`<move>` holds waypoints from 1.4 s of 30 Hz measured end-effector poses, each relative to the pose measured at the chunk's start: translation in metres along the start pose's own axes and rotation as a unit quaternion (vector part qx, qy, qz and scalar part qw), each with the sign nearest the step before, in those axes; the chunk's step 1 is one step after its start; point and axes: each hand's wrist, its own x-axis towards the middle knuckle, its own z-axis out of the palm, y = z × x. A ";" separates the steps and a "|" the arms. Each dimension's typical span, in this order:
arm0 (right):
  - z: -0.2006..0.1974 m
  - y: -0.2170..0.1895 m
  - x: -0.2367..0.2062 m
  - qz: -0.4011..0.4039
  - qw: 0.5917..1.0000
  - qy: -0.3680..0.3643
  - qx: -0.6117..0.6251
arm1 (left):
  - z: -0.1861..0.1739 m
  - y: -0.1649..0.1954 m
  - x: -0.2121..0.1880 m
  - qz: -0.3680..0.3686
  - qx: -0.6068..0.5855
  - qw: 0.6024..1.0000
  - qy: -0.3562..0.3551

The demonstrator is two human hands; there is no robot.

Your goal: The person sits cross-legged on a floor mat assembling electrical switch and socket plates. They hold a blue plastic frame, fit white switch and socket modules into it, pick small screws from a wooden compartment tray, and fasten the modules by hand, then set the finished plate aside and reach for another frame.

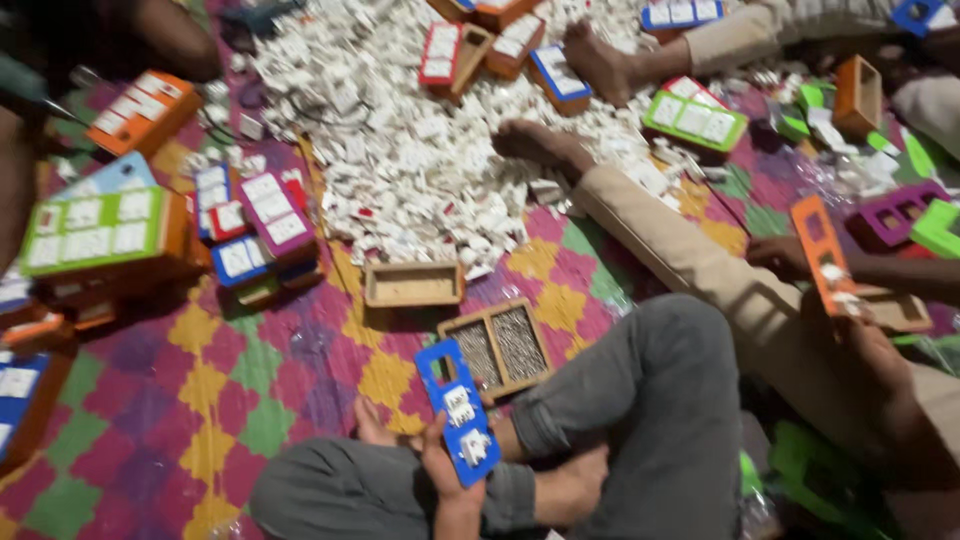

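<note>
right hand [447, 470] curled round blue switch plate [459, 410]; left hand [372, 424] prob flat on mat, blurry.

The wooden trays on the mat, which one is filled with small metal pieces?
The two-compartment wooden tray nearest the blue plate held in the hand. Both its sections hold grey metal pieces, while the single-compartment tray just beyond it looks empty.

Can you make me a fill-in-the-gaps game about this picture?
1. The hand holds a flat ____ plastic plate with cut-out windows.
2. The two-part wooden tray is full of small metal ____.
3. The big heap of small switch parts is coloured ____.
4. A nearby person holds a flat ____ plastic plate.

Missing words: blue; screws; white; orange
</note>
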 end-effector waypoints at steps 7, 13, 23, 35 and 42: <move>0.042 0.043 -0.033 -0.024 0.996 -0.045 -0.069 | -0.001 0.001 0.002 -0.022 -0.035 0.999 -0.002; 0.050 0.054 -0.045 -0.017 0.996 -0.020 -0.088 | 0.005 -0.002 0.009 0.049 0.027 0.997 0.045; 0.036 0.022 -0.052 0.060 0.998 0.025 0.013 | -0.003 -0.005 -0.008 -0.007 -0.028 1.000 -0.005; 0.026 -0.035 -0.089 0.161 0.953 0.253 0.054 | 0.006 0.000 -0.005 -0.025 -0.025 0.999 0.018; 0.090 -0.280 -0.065 0.089 0.789 0.578 0.188 | 0.000 -0.011 -0.009 -0.030 -0.089 0.996 0.010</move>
